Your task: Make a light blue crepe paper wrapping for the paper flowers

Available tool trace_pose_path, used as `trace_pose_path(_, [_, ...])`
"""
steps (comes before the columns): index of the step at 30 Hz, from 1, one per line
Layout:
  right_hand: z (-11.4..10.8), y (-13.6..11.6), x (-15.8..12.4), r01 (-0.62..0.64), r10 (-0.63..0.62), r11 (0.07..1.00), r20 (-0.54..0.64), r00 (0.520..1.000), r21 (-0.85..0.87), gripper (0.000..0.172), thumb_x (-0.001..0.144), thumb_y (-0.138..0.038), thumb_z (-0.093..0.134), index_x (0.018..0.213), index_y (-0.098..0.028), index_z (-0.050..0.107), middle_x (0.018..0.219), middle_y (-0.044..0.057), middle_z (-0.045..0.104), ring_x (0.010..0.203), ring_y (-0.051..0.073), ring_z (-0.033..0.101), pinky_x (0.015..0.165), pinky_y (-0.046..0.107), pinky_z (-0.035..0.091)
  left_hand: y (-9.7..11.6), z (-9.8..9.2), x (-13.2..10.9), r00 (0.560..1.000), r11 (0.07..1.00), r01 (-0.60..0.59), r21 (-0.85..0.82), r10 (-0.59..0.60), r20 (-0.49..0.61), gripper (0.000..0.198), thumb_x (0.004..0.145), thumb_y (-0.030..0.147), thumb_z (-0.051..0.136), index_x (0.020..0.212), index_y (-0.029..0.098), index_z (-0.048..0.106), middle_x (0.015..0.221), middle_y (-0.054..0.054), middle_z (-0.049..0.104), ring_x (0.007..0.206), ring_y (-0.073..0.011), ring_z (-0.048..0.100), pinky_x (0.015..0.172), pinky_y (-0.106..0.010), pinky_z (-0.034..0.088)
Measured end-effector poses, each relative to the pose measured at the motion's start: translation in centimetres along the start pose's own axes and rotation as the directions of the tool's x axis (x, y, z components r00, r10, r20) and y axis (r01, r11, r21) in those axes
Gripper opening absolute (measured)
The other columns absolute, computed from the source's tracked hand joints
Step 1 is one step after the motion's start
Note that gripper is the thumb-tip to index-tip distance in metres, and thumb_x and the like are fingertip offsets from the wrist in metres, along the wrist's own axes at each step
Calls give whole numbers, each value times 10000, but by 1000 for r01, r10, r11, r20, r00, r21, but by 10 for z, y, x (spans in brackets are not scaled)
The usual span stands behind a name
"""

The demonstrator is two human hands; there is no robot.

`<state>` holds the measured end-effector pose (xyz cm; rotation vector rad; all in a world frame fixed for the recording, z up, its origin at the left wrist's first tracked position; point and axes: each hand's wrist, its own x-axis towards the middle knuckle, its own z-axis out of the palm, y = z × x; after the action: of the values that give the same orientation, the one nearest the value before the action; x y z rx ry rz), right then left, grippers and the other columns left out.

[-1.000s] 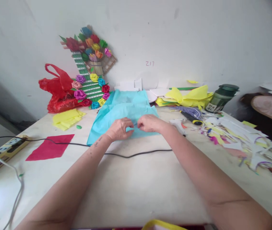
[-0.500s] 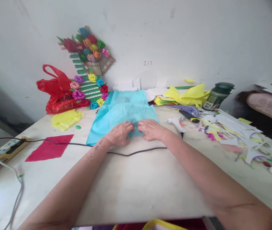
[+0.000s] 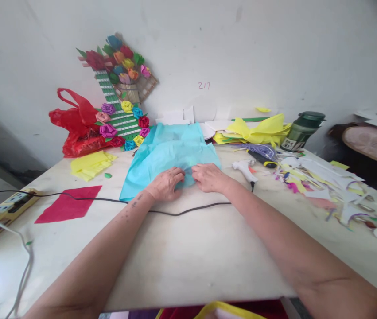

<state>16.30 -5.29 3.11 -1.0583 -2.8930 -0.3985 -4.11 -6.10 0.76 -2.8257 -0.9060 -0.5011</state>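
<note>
A large sheet of thin light-blue paper (image 3: 171,148), creased across its middle, lies on the table in front of me and reaches back toward the wall. My left hand (image 3: 167,184) is at its near edge, fingers curled and pressed on the paper. Close by on the right, my right hand (image 3: 208,178) pinches the same edge with bent fingers. Between the two hands the paper looks darker and bunched. The fingertips are partly hidden by the hands.
A black cord (image 3: 178,214) crosses behind my wrists. On the right are a white glue gun (image 3: 244,169), a screwdriver-like tool (image 3: 262,159), scraps (image 3: 317,194) and a green bottle (image 3: 303,131). Leftward lie red paper (image 3: 70,204), yellow paper (image 3: 91,165), a power strip (image 3: 5,212) and paper flowers (image 3: 108,130).
Both hands stay at the near edge of the blue paper, with only a slight shift of the fingers. The camera view has moved a little.
</note>
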Motion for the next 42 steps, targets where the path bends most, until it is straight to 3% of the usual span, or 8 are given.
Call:
trace_pose_path(4, [1,6,2,-76,78,994,-23,997,79,149,745,-198,496,809,-184,629,903,63,600,872,188,538,614,260,352,3,2,1,998,998,57,11,-57,-22,305,642,241,528,930,164,464,1022,-105,541,972,-228,513,812,-350,445])
trace_pose_path(11, [1,13,4,-158,169,966,-34,985,206,135,718,-193,501,792,-199,614,893,19,639,775,153,562,607,246,322,3,8,1,993,992,110,69,-106,-57,377,639,149,496,1012,161,442,1033,-99,550,978,-209,525,795,-317,452])
trace_pose_path(15, [1,14,4,-169,185,957,-47,982,235,120,728,-231,511,810,-202,594,896,10,635,776,148,561,616,245,325,2,9,1,991,990,116,79,-110,-77,272,675,146,467,946,157,498,943,-90,588,915,-195,553,752,-305,471])
trace_pose_path(20, [-1,7,0,-135,146,975,-50,988,176,380,683,-425,604,974,-188,543,998,55,591,851,185,550,678,272,357,-1,10,0,983,993,118,29,-113,-144,160,733,159,447,855,165,550,868,-82,616,873,-175,581,735,-293,483])
trace_pose_path(28, [5,0,-1,-27,30,999,-73,997,33,191,772,-197,472,903,-145,601,918,100,593,863,201,527,658,284,342,-1,5,0,987,997,72,22,-68,-145,176,807,191,436,774,170,608,907,-64,657,871,-158,583,710,-272,480])
trace_pose_path(42, [12,8,0,8,-6,996,-29,1000,90,237,814,-199,441,771,-188,673,847,54,644,759,146,549,558,242,281,-6,4,-3,993,988,-39,149,55,-107,249,826,208,432,743,203,667,919,-39,688,846,-144,611,629,-234,480])
